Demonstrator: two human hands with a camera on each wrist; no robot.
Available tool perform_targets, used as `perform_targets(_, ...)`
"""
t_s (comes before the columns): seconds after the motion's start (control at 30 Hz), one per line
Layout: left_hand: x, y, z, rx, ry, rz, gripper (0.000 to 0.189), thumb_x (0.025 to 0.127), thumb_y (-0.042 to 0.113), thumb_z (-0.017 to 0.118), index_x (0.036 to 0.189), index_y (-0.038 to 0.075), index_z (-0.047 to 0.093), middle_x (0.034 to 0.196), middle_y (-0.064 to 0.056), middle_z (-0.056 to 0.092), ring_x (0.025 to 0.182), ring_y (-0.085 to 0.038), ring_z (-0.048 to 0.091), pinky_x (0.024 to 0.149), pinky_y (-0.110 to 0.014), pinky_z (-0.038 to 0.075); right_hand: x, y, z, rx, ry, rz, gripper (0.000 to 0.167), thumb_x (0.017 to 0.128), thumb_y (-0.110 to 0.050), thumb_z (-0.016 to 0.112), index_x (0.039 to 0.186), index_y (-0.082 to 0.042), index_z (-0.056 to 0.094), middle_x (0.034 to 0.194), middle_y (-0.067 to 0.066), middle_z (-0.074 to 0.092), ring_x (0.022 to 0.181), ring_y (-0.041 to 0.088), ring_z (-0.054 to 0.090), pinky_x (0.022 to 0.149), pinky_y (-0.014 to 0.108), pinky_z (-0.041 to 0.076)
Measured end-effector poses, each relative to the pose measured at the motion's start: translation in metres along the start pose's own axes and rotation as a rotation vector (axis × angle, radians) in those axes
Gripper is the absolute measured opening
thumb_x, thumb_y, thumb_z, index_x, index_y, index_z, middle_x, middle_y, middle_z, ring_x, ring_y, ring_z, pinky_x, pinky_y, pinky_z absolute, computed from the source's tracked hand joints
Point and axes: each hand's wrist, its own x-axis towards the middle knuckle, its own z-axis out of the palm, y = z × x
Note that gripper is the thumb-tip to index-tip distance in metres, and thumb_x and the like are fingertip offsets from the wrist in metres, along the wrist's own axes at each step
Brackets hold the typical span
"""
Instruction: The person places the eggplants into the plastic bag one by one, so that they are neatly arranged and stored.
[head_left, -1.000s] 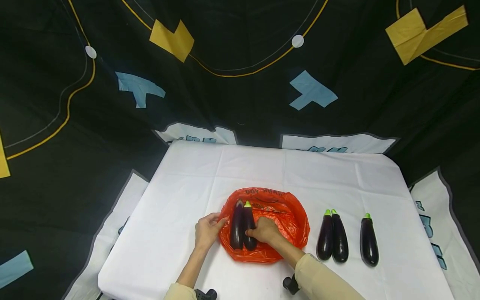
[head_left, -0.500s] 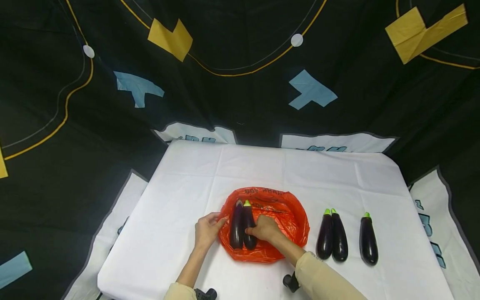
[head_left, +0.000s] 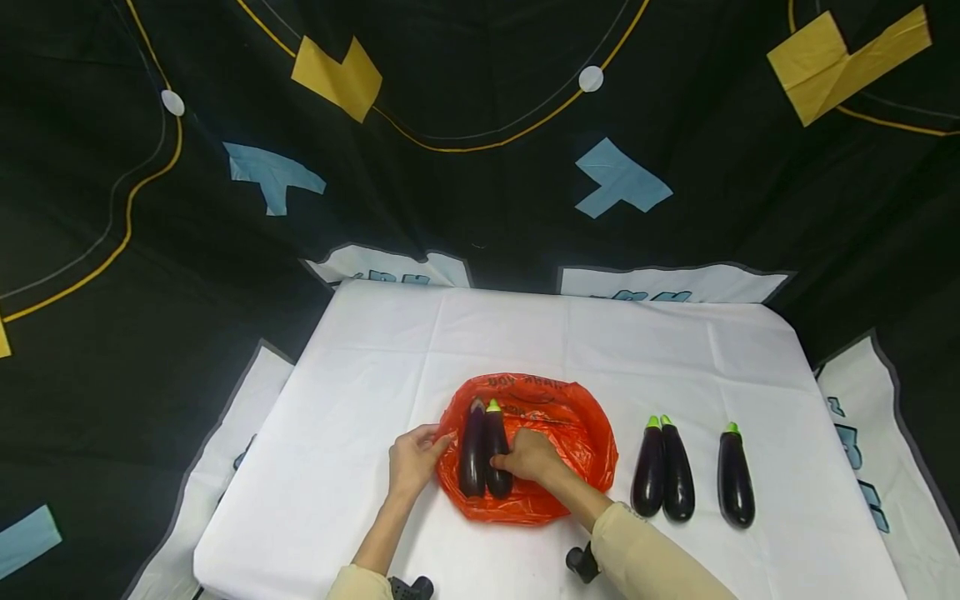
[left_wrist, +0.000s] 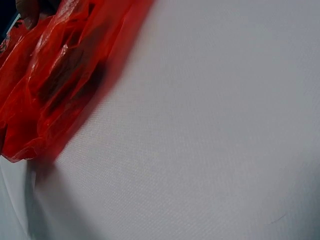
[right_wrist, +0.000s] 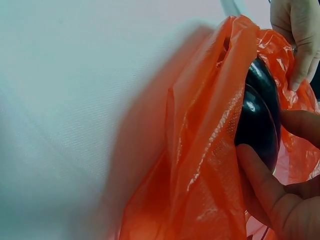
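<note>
A: Pls begin w/ the nearest part. What do you see?

B: At bottom edge, two beige sleeves (head_left: 652,554) and a black wrist device (head_left: 581,565) by each wrist. Then the hands. R hand (head_left: 531,458) is inside the red bag (head_left: 577,425); it pinches the R inner eggplant (head_left: 497,437) btw. thumb and finger, so its grip is narrow.

A: And L hand?

B: L hand (head_left: 412,461) pinches the L rim of the bag, acc. to head view. L wrist view doesn't show this grip, only bag and cloth.

A: How do the eggplants in the bag lie?

B: In its L half, side by side. Long axes run away from the person: round ends near, stem ends far. From R hand, the held one is directly to the left. The L inner eggplant (head_left: 472,454) is one place further left, so L hand is nearer to that one.

A: Anything in the way?

B: Two things. The held one is btw. R hand and its neighbour. Also, in R wrist view, the near bag wall stands up beside the round ends.

A: And around, farther?

B: R of the bag, on the white tablecloth (head_left: 375,350): an eggplant pair (head_left: 663,471), touching, w/ R sleeve near their round ends; then a lone eggplant (head_left: 736,479), apart. Same direction, approx. Behind all, a dark backdrop (head_left: 480,217).
</note>
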Motion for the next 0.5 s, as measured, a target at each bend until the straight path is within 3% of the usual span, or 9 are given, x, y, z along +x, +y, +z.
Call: perform_targets(0.5,-0.0007,-0.0003,0.0007,0.006,-0.005,0.002,0.02,0.082,0.015,0.075,0.098,0.004,0.073,0.083,-0.011,0.072,0.071,-0.018,0.068,0.058,-0.022,0.053,-0.0042,0.0042,-0.0043,-0.003,0.019,-0.05,0.034,0.08,-0.026,0.076,0.062,-0.008,0.053,0.05,0.0,0.045,0.045,0.012,0.039,0.041,0.022,0.029)
